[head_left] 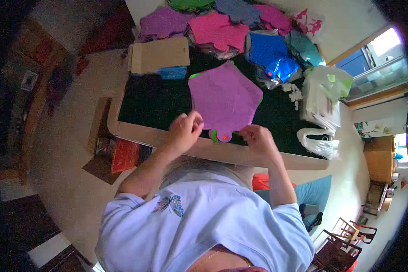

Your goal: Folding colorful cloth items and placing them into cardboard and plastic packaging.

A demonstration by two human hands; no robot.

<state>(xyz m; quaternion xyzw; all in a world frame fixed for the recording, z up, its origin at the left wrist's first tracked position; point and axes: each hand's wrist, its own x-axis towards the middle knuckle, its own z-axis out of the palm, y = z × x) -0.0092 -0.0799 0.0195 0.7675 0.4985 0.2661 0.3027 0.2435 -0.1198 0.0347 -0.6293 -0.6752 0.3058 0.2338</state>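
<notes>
A purple pentagon-shaped cloth piece [224,95] lies flat on the dark green table cover [143,102]. Bits of green show from under its rim, and a small rounded tab with a red spot sticks out at the near end. At the lower left edge of the cloth, the bent fingers of my left hand [185,129] are pinched on it. My right hand [259,138] has its fingertips closed at the lower right corner, close to the tab. Both thumbs and fingertips are partly blurred.
Stacks of similar shaped pieces, purple [164,21], pink [218,29] and blue [268,49], line the far side. A cardboard piece [161,54] lies far left over a blue packet [173,72]. White plastic bags [319,97] stand along the right side. The table's pale edge [222,152] runs before me.
</notes>
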